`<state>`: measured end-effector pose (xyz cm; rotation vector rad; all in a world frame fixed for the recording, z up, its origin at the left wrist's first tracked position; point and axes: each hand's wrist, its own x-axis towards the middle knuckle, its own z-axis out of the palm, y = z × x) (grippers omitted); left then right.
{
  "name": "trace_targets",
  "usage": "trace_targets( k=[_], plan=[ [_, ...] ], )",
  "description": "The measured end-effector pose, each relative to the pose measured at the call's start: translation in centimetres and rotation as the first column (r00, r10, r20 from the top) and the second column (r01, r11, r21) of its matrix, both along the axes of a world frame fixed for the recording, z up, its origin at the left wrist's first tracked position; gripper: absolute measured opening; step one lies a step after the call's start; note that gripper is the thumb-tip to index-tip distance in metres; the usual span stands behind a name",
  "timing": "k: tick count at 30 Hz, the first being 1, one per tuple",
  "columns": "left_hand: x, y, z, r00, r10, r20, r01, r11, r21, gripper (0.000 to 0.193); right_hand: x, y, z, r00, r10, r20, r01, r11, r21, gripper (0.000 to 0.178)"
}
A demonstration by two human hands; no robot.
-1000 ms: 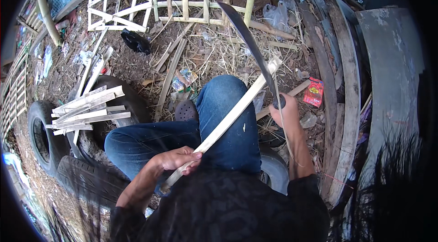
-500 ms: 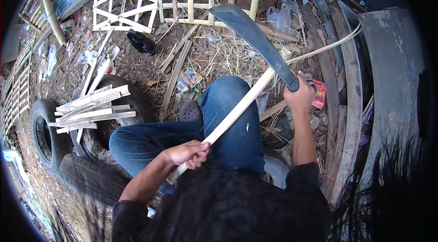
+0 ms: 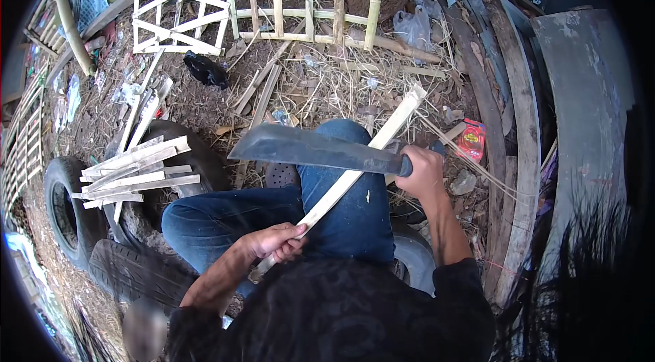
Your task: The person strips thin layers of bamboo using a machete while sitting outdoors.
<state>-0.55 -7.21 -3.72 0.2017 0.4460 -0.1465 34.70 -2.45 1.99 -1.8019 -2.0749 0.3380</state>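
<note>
slat (image 3: 355, 174) slants across the knee, far end over straw | left hand (image 3: 276, 242) wrapped round slat's near end | right hand (image 3: 423, 171) fisted on machete (image 3: 314, 150), blade flat across slat | cut slats (image 3: 133, 171) on tyre (image 3: 198, 157) left of slat

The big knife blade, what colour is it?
The blade is dark grey, seen in the head view, held in the right hand.

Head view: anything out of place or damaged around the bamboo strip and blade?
Nothing looks damaged. The left hand grips the bamboo strip across the knee; the right hand holds the machete flat over it. Cut strips lie loosely piled on a tyre.
</note>
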Motion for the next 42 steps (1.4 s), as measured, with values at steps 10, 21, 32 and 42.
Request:
trace_targets(
  k=[10, 21, 32, 42],
  plan=[
    [-2.3, -1.6, 0.8, 0.997, 0.049, -0.059, -0.042, 0.994, 0.104, 0.051, 9.6, 6.0, 2.7, 0.684, -0.721, -0.113, 0.728, 0.685, 0.033, 0.015],
    [-1.5, -0.3, 1.4, 0.999, 0.002, -0.052, 0.001, 0.998, 0.066, 0.053, 2.1, -1.8, -6.2, 0.303, -0.560, -0.771, 0.481, 0.788, -0.384, 0.011],
    [4.2, 4.9, 3.2, 0.989, 0.143, -0.041, -0.124, 0.946, 0.299, 0.051, -2.1, -2.0, -1.9, 0.428, -0.388, -0.816, 0.310, 0.911, -0.271, 0.018],
    [5.4, 5.5, 4.1, 0.977, 0.182, -0.110, -0.138, 0.937, 0.321, 0.052, -4.6, -1.2, 0.7, 0.913, -0.115, -0.392, 0.087, 0.992, -0.090, 0.015]
  ],
)
